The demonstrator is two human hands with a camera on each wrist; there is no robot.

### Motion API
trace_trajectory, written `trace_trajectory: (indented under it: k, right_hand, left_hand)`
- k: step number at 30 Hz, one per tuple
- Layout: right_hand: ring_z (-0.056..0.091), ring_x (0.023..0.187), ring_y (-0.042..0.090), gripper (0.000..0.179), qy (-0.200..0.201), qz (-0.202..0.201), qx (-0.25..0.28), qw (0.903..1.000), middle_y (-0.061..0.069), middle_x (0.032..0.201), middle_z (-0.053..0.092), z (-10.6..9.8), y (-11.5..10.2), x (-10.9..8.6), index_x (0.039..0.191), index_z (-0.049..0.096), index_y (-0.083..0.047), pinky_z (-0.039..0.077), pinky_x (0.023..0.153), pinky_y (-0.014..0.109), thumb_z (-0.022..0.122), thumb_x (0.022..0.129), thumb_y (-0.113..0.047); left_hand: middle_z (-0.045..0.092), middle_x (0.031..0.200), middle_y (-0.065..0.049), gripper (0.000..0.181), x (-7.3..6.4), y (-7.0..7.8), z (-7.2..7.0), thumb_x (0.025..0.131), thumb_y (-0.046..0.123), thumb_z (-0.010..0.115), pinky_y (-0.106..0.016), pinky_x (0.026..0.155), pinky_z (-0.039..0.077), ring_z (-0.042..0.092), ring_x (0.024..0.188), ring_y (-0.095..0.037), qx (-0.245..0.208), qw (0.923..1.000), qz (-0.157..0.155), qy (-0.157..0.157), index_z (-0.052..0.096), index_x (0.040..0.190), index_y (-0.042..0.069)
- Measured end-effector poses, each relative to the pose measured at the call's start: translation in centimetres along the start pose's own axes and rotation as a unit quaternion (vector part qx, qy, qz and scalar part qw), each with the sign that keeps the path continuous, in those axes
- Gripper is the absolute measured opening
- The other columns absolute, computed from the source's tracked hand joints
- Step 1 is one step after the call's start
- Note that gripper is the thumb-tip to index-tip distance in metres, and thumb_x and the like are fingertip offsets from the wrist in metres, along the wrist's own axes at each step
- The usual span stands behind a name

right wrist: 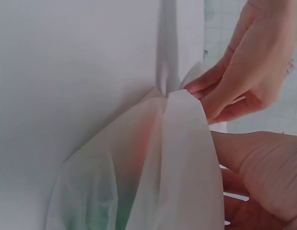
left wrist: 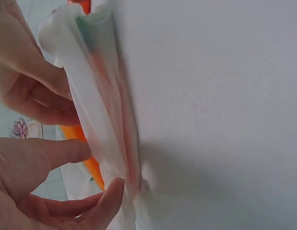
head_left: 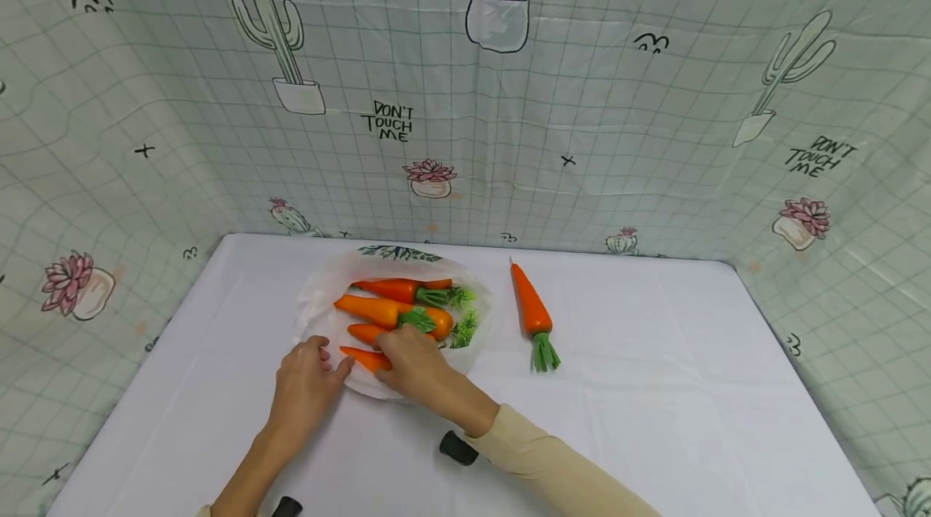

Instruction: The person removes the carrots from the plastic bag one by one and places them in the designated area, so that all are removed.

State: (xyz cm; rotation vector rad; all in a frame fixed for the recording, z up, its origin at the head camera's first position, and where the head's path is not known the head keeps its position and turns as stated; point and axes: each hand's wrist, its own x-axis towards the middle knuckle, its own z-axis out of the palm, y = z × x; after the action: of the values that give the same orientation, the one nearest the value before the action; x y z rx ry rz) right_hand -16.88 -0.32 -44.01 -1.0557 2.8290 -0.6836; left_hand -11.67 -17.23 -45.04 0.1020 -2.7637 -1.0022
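Observation:
A thin white translucent bag (head_left: 320, 299), printed with green leaves on its far side, lies spread round several orange carrots (head_left: 367, 307) with green tops. My right hand (head_left: 418, 367) reaches into it and grips the nearest carrot (head_left: 361, 357) round its thick end, which the fingers cover. At the near left edge, my left hand (head_left: 309, 380) pinches the bag's rim, thumb inside. The left wrist view shows that thumb and a curled finger of the left hand (left wrist: 57, 187) on either side of the film. In the right wrist view, the bag wall (right wrist: 186, 153) hides the right fingertips.
One more carrot (head_left: 531, 299) lies right of the bag, its green stub toward me. Both stand on a white-covered table (head_left: 655, 388). A printed cactus curtain (head_left: 509, 121) rises behind and at both sides. Black pieces (head_left: 458, 448) show by the wrists.

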Motion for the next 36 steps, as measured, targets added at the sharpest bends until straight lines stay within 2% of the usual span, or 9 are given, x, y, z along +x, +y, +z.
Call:
trace_trajectory:
  k: [6,9,13,16,22,28,36]
  right_hand:
    - [0.043,0.056,0.011,0.007,-0.004,0.005,-0.023,0.9997,-0.004,0.056,0.034,0.2,-0.4,0.5,0.088,0.073,-0.006,0.027,0.051,0.017,0.079,0.090,-0.010]
    - [0.045,0.058,0.011,0.004,-0.006,0.007,-0.029,0.9995,-0.005,0.056,0.036,0.3,-0.6,0.8,0.089,0.075,-0.006,0.029,0.051,0.017,0.078,0.089,-0.009]
    - [0.048,0.062,0.011,0.005,-0.007,0.001,-0.040,0.9992,-0.005,0.058,0.040,0.4,-0.8,1.1,0.094,0.077,-0.006,0.033,0.052,0.015,0.077,0.090,-0.009]
    - [0.049,0.063,0.011,0.004,-0.008,-0.001,-0.043,0.9990,-0.004,0.059,0.042,0.5,-0.9,1.3,0.091,0.075,-0.006,0.036,0.055,0.015,0.077,0.091,-0.009]
    - [0.053,0.066,0.014,0.013,-0.021,-0.001,-0.088,0.9959,-0.003,0.062,0.047,0.7,-1.4,1.9,0.085,0.071,-0.009,0.039,0.060,0.018,0.076,0.094,-0.017]
    - [0.055,0.073,0.017,0.015,-0.047,0.012,-0.131,0.9902,-0.001,0.068,0.056,0.9,-1.8,2.1,0.094,0.072,-0.010,0.041,0.066,0.021,0.078,0.093,-0.025]
    - [0.052,0.065,0.016,0.017,-0.019,0.010,-0.122,0.9923,-0.002,0.060,0.041,0.6,-1.7,1.7,0.086,0.071,-0.009,0.038,0.057,0.020,0.080,0.091,-0.023]
  left_hand:
    - [0.065,0.093,-0.023,0.038,0.4,-0.5,0.0,0.086,0.004,0.074,-0.052,0.080,0.055,0.068,0.084,-0.036,-0.049,0.9973,-0.046,-0.031,0.058,0.114,-0.017]
    - [0.064,0.093,-0.022,0.039,0.4,-0.7,0.2,0.085,0.002,0.073,-0.049,0.078,0.055,0.069,0.083,-0.035,-0.063,0.9956,-0.060,-0.035,0.056,0.114,-0.015]
    - [0.063,0.092,-0.020,0.037,0.4,-0.8,0.4,0.083,0.000,0.073,-0.044,0.075,0.054,0.067,0.082,-0.033,-0.064,0.9954,-0.065,-0.030,0.056,0.113,-0.014]
    - [0.062,0.093,-0.020,0.036,0.3,-0.9,0.5,0.082,-0.001,0.072,-0.042,0.074,0.054,0.066,0.081,-0.032,-0.064,0.9954,-0.066,-0.029,0.056,0.112,-0.014]
    - [0.063,0.094,-0.021,0.035,-0.1,-1.3,0.4,0.082,-0.001,0.071,-0.046,0.079,0.054,0.066,0.082,-0.033,-0.061,0.9954,-0.070,-0.024,0.056,0.111,-0.013]
    - [0.066,0.091,-0.021,0.031,-0.4,-1.6,0.3,0.083,0.001,0.072,-0.047,0.079,0.054,0.066,0.082,-0.033,-0.056,0.9949,-0.078,-0.028,0.059,0.108,-0.013]
    - [0.068,0.089,-0.019,0.034,0.0,-1.6,0.0,0.092,0.015,0.072,-0.050,0.078,0.056,0.066,0.081,-0.032,-0.048,0.9921,-0.101,-0.057,0.063,0.106,-0.015]
